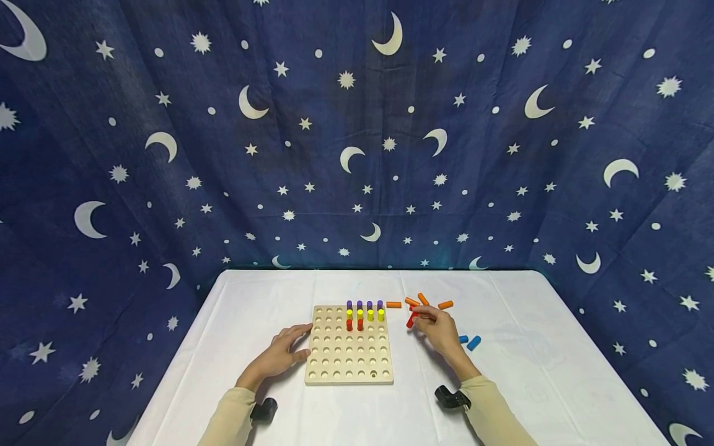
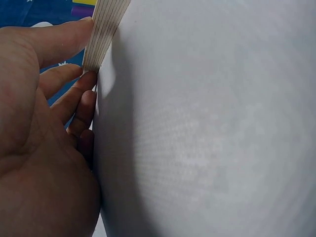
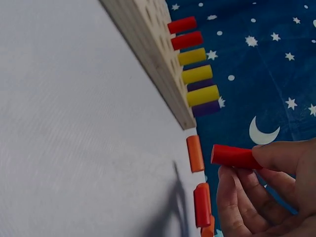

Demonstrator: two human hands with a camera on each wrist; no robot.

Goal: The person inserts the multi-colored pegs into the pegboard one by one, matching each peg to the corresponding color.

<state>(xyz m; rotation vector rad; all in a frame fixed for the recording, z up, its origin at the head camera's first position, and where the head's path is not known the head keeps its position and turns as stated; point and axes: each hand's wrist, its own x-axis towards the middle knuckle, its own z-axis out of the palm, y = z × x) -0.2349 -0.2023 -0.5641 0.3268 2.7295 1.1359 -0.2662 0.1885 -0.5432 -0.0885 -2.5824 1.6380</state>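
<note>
A square wooden pegboard (image 1: 346, 356) lies on the table. Purple pegs (image 1: 359, 304) stand along its far row, yellow pegs (image 1: 370, 315) in the row before them, and two red pegs (image 1: 349, 325) nearer still. My right hand (image 1: 439, 328), right of the board, pinches a red peg (image 3: 232, 156) between thumb and fingers, held off the table. Beneath it another red peg (image 3: 201, 205) lies beside orange pegs (image 3: 195, 153). My left hand (image 1: 279, 353) rests at the board's left side, its thumb and fingertips touching the board's edge (image 2: 101, 42).
Loose orange pegs (image 1: 445, 305) lie scattered at the board's far right. Two blue pegs (image 1: 474, 343) lie right of my right hand. A white cloth covers the table (image 1: 535, 371), and a dark blue curtain (image 1: 312, 217) with moons and stars hangs behind it.
</note>
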